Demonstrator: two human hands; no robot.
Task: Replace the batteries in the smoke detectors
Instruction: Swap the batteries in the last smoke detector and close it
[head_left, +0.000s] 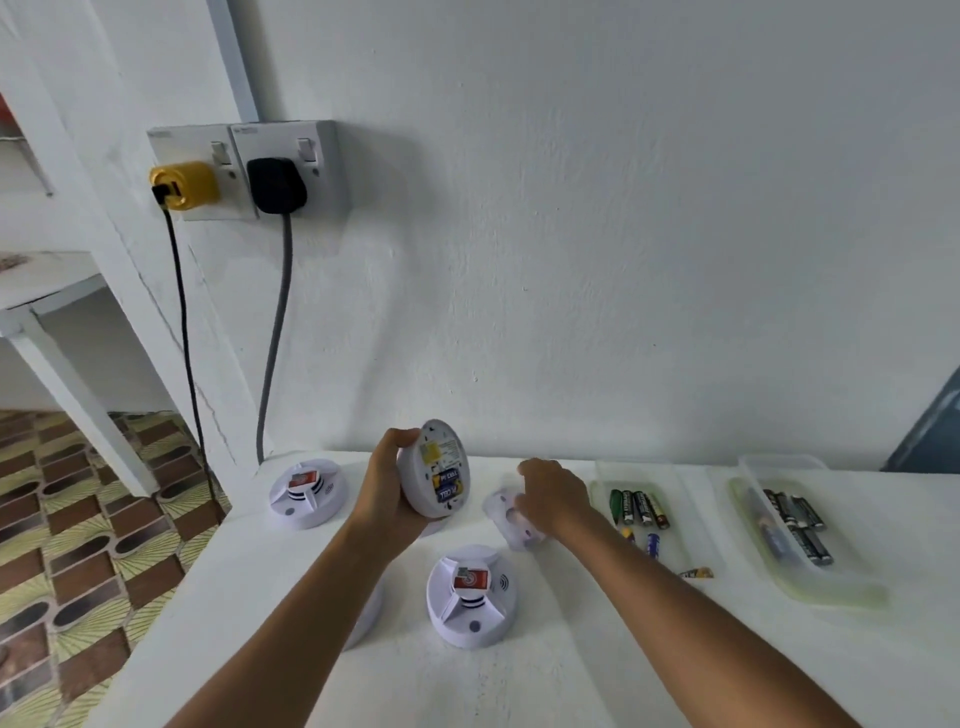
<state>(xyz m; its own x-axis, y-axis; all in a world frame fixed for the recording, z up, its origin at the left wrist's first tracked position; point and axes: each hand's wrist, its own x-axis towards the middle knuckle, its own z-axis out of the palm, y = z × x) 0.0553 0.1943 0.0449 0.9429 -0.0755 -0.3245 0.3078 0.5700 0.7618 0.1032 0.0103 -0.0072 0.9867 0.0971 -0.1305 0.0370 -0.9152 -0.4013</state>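
Your left hand (387, 493) grips the round white smoke detector (434, 470) tilted above the white table (519, 675), its open back showing blue batteries (447, 486). Your right hand (553, 496), fingers curled, rests on the white back cover (511, 519), probably picking it up.

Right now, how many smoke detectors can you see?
3: one held in the left hand, back showing; one at the table's left rear; one nearest the camera. Another may hide beneath the left forearm.
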